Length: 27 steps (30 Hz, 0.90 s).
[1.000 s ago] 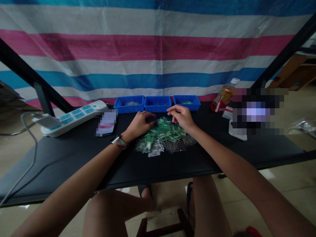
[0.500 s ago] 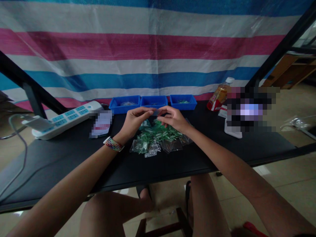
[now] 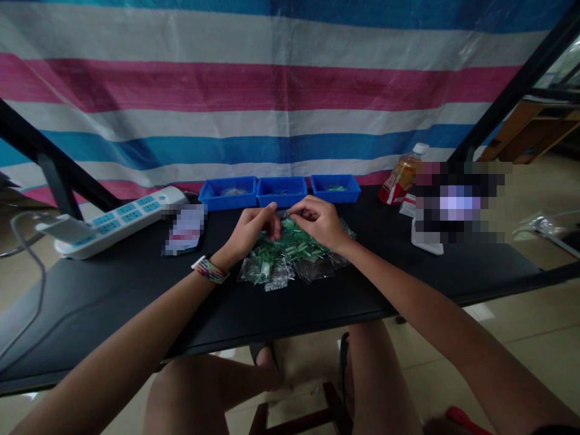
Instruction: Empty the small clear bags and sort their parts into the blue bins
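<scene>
Over a heap of small clear bags and green pieces (image 3: 296,249), my right hand (image 3: 319,222) is closed in a pinch. At its fingertips is the edge of what looks like a small clear plastic bag (image 3: 283,214), partly hard to make out. My left hand (image 3: 251,231), with a woven band at the wrist, hovers at the heap's left side. Its thumb points up, apart from the loosely bent fingers, and I see nothing in it. Behind the hands stand three blue bins: the left bin (image 3: 228,199), the middle bin (image 3: 281,198) and the right bin (image 3: 336,196), each with small pieces inside.
On the black table (image 3: 226,314), a white power strip (image 3: 122,220) with a plugged-in cable lies at left, beside a phone (image 3: 185,229). A drink bottle (image 3: 401,175) and a white object (image 3: 426,240) are at right. A striped sheet (image 3: 290,90) hangs behind.
My left hand has let go of the small clear bag and its thumb and fingers have parted. My right hand has drawn its fingers into a tighter pinch, staying nearly in place.
</scene>
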{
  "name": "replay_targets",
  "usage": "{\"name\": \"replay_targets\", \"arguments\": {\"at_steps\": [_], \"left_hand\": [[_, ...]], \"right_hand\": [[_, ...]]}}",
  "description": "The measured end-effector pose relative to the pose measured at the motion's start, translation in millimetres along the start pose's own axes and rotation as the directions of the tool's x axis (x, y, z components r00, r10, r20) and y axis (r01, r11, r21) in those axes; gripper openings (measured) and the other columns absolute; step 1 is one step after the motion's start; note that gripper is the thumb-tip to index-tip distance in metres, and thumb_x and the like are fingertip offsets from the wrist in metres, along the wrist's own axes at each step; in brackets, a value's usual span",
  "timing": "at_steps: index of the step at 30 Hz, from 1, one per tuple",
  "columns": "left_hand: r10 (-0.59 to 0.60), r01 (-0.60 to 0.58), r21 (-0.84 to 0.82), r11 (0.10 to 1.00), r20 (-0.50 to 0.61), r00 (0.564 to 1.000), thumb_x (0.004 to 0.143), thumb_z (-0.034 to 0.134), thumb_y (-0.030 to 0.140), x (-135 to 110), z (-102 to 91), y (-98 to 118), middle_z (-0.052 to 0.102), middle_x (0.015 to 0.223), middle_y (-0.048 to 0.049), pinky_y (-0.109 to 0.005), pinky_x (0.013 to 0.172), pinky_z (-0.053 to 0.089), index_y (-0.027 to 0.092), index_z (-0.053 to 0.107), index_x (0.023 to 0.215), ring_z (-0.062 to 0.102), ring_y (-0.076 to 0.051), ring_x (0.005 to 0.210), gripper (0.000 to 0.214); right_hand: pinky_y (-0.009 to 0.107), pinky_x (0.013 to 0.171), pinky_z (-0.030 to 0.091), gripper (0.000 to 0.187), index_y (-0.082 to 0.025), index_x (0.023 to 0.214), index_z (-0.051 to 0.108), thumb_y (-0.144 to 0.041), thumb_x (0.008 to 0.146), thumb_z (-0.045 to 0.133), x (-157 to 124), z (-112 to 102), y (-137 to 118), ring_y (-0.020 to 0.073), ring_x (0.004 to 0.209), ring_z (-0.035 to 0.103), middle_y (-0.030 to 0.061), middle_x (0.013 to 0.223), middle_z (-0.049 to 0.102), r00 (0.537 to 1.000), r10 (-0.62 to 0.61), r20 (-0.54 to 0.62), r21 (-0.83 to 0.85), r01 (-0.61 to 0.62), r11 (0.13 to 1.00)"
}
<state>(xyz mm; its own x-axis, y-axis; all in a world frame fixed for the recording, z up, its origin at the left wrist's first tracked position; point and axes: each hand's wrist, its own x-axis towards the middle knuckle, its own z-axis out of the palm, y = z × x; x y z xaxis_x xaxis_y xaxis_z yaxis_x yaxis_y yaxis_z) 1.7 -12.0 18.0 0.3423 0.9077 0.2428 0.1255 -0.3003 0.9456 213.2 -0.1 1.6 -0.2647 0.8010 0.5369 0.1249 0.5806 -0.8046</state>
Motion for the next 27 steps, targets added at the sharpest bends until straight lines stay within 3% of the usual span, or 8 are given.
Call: {"name": "replay_targets", "arguments": {"at_steps": [3, 8, 13, 17, 22, 27], "left_hand": [[-0.019, 0.019, -0.013, 1.0, -0.005, 1.0, 0.094, 0.069, 0.058, -0.2, 1.1, 0.0, 0.078, 0.078, -0.0079, -0.029, 0.06, 0.05, 0.018, 0.074, 0.079, 0.069, -0.019, 0.065, 0.043], [0.001, 0.0, 0.025, 1.0, -0.063, 0.998, 0.087, 0.079, 0.055, 1.1, 2.4, -0.7, 0.073, 0.071, -0.0036, -0.029, 0.058, 0.047, 0.02, 0.07, 0.086, 0.067, -0.018, 0.063, 0.037], [0.047, -0.045, 0.034, 0.998, -0.066, 0.997, 0.087, 0.08, 0.054, 1.7, 1.7, -2.6, 0.076, 0.08, -0.0053, -0.03, 0.059, 0.048, 0.019, 0.069, 0.086, 0.07, -0.019, 0.065, 0.037], [0.049, -0.046, 0.052, 0.998, -0.052, 0.997, 0.088, 0.079, 0.058, 1.0, 2.8, -1.8, 0.074, 0.076, -0.0043, -0.029, 0.06, 0.048, 0.019, 0.067, 0.083, 0.069, -0.018, 0.064, 0.041], [0.059, -0.058, 0.076, 0.995, -0.012, 0.998, 0.088, 0.078, 0.06, -0.4, 3.2, -1.6, 0.065, 0.065, -0.0004, -0.028, 0.059, 0.047, 0.021, 0.06, 0.076, 0.061, -0.015, 0.06, 0.045], [0.061, -0.069, 0.254, 0.965, 0.041, 0.997, 0.096, 0.065, 0.056, -3.0, 1.4, 0.0, 0.058, 0.055, -0.0005, -0.028, 0.055, 0.039, 0.021, 0.055, 0.06, 0.05, -0.014, 0.054, 0.052]], "right_hand": [[0.03, 0.063, 0.045, 0.011, -0.024, 0.095, 0.082, -0.03, 0.093, 0.074, -0.4, -3.1, -3.4, 0.0151, 0.074, 0.057, 0.0051, 0.098, 0.07, 0.999, -0.038, 0.039, -0.05, 0.04, 0.998], [0.03, 0.065, 0.053, 0.021, -0.025, 0.103, 0.081, -0.022, 0.089, 0.067, 0.0, -6.3, -9.2, 0.0168, 0.084, 0.063, 0.007, 0.117, 0.068, 0.994, 0.086, 0.073, 0.051, -0.09, 0.995], [0.029, 0.056, 0.055, 0.029, -0.024, 0.111, 0.065, -0.034, 0.085, 0.073, 3.0, -5.0, -8.4, 0.0138, 0.066, 0.064, 0.0011, 0.097, 0.066, 0.961, 0.265, 0.085, 0.285, -0.278, 0.918], [0.029, 0.051, 0.051, 0.031, -0.025, 0.099, 0.056, -0.035, 0.081, 0.079, 4.0, -1.9, -4.6, 0.0129, 0.054, 0.061, -0.0041, 0.08, 0.062, 0.968, 0.235, 0.091, 0.306, -0.252, 0.918], [0.028, 0.052, 0.049, 0.026, -0.025, 0.095, 0.055, -0.032, 0.082, 0.076, 3.1, -0.4, -3.0, 0.0114, 0.052, 0.06, -0.0058, 0.075, 0.061, 0.965, 0.225, 0.134, 0.283, -0.255, 0.924], [0.027, 0.049, 0.046, 0.021, -0.025, 0.09, 0.056, -0.029, 0.08, 0.074, 3.6, -2.0, -5.7, 0.0112, 0.049, 0.057, -0.0065, 0.07, 0.06, 0.945, 0.261, 0.197, 0.279, -0.309, 0.909]]}}
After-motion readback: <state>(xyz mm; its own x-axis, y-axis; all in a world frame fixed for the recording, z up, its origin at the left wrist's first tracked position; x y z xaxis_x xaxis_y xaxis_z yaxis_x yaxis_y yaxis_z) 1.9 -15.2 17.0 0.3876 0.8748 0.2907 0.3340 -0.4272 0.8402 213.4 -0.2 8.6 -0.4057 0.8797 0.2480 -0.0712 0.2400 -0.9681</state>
